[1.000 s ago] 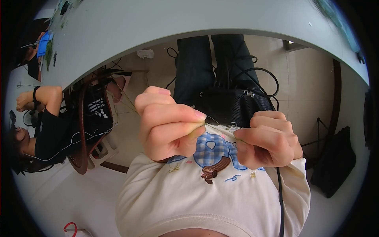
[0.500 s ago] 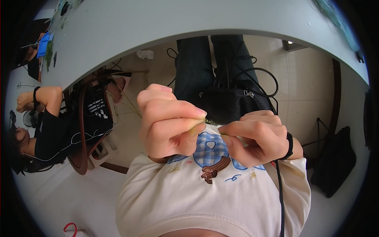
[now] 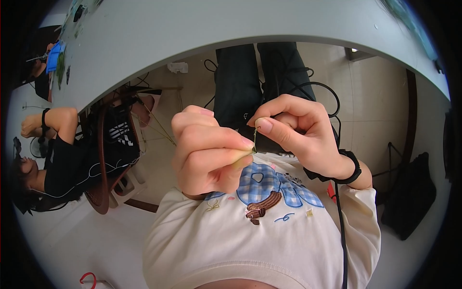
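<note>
In front of my chest, my left hand is closed in a pinch, thumb and forefinger pressed on a thin green strand. The strand's other end runs up to my right hand, whose thumb and forefinger also pinch it. Only a short length shows between the fingertips, and I cannot tell whether it is thread, wire or plant stem. A black band circles my right wrist. Behind the hands are my dark trousers and, mostly hidden, a black bag on my lap.
A grey table curves across beyond my knees, with a blue container and green material at its far left. A black cable hangs down my right side. Another person sits at the left beside a brown chair.
My right hand has moved up and turned, its fingertips now above my left ones. The green strand runs upward between them. My left hand has barely moved.
</note>
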Demonstrator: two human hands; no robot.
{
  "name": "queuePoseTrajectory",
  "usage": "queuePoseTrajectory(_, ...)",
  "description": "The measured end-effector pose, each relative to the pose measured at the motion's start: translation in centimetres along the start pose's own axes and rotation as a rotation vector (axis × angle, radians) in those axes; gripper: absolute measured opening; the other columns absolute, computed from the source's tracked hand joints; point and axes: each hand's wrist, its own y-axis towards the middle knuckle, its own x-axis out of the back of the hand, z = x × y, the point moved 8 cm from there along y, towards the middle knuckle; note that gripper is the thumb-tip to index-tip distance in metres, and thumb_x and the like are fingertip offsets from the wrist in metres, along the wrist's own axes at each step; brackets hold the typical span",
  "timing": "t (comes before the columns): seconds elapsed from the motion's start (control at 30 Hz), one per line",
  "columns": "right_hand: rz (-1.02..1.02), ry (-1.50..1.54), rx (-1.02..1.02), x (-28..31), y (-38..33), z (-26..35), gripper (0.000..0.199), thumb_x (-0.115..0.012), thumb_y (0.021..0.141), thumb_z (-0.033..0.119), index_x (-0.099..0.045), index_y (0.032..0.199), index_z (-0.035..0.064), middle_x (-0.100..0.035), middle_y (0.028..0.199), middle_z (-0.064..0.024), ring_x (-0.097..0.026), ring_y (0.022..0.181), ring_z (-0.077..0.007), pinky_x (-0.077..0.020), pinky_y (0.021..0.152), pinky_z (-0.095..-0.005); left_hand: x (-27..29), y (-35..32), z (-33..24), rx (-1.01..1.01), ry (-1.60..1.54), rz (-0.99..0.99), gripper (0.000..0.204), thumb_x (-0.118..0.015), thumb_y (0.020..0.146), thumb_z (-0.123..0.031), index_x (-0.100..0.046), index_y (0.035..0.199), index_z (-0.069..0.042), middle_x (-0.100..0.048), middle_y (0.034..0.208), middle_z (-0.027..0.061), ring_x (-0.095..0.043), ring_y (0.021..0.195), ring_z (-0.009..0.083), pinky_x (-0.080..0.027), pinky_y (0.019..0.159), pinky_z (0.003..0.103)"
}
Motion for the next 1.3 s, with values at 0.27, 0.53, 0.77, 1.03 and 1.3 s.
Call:
queuePoseTrajectory(0.27,-0.048,-0.316,0.451,0.6,-1.1,4.5,0.006,-0.060,0.074,0.000,-0.060,0.080,0.0011,-0.034,0.041,0.0043,-0.027,0.036,-0.0010,-0.0175,0.036,-0.0198,0.0,0.0,0.0,-0.017,0.026,0.019,0.020,-0.067,0.066,-0.007,-0.053,0.080,-0.012,-0.057,0.080,-0.0032,-0.040,0.066,0.0144,-0.032,0.058,0.030)
queuePoseTrajectory(0.53,-0.028,-0.259,0.660,0.1,-3.0,5.8,0.009,-0.062,0.070,-0.002,-0.062,0.079,0.0004,-0.056,0.052,-0.0004,-0.040,0.033,-0.0021,-0.0262,0.033,-0.0166,0.3,0.0,0.0,-0.038,0.038,-0.031,0.016,-0.064,0.069,-0.007,-0.052,0.078,-0.011,-0.057,0.079,-0.0020,-0.039,0.064,0.0142,-0.030,0.057,0.030)
queuePoseTrajectory(0.77,0.164,-0.267,0.306,-1.9,-2.6,1.8,0.007,-0.062,0.075,0.004,-0.061,0.081,0.0014,-0.046,0.044,0.0021,-0.032,0.032,-0.0042,-0.0228,0.034,-0.0191,0.5,0.0,0.0,-0.032,0.023,-0.046,0.016,-0.066,0.070,-0.011,-0.052,0.078,-0.011,-0.058,0.078,-0.0018,-0.038,0.062,0.0133,-0.030,0.057,0.029)
queuePoseTrajectory(1.03,0.153,0.330,-0.237,-2.0,0.1,-2.7,0.013,-0.055,0.083,0.014,-0.059,0.086,0.0019,-0.038,0.047,0.0098,-0.026,0.042,0.0017,-0.0168,0.038,-0.0198,0.2,-0.1,-0.6,-0.040,-0.008,-0.034,0.018,-0.067,0.066,-0.009,-0.054,0.078,-0.012,-0.059,0.078,-0.0030,-0.039,0.063,0.0130,-0.030,0.057,0.029)
queuePoseTrajectory(1.3,0.105,0.140,-0.030,-0.1,0.2,1.1,0.012,-0.051,0.083,0.008,-0.053,0.080,-0.0025,-0.035,0.044,0.0061,-0.025,0.039,-0.0015,-0.0191,0.039,-0.0202,0.2,0.0,-0.7,-0.054,-0.006,-0.038,0.020,-0.067,0.063,-0.006,-0.054,0.077,-0.011,-0.059,0.077,-0.0029,-0.039,0.063,0.0136,-0.031,0.057,0.029)
